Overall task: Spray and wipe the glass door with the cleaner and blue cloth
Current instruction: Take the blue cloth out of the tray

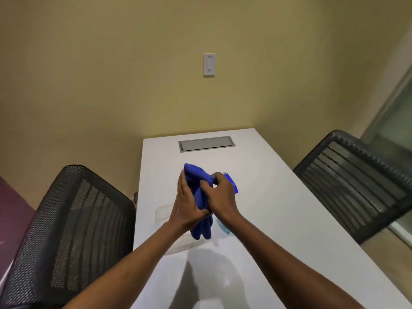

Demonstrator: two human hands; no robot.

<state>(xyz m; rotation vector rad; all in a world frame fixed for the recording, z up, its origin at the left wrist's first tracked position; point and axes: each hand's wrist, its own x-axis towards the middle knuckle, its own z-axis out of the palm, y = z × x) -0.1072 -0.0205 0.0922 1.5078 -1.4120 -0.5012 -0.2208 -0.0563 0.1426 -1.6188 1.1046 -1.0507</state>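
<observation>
Both my hands meet above the middle of the white table (278, 219). A blue cloth (200, 197) hangs bunched between them, its ends dangling below my wrists. My left hand (186, 205) presses against the cloth from the left with fingers pointing up. My right hand (220, 195) is closed around the head of the spray bottle (231, 184) and also touches the cloth. Only the bottle's blue trigger head and a bit of its clear base show beside my right wrist. The glass door (394, 130) is at the far right edge of the view.
A black mesh chair (71, 230) stands left of the table and another (354, 181) to the right, in front of the glass. A grey cable hatch (206, 143) is set in the table's far end. A light switch (209, 64) is on the yellow wall.
</observation>
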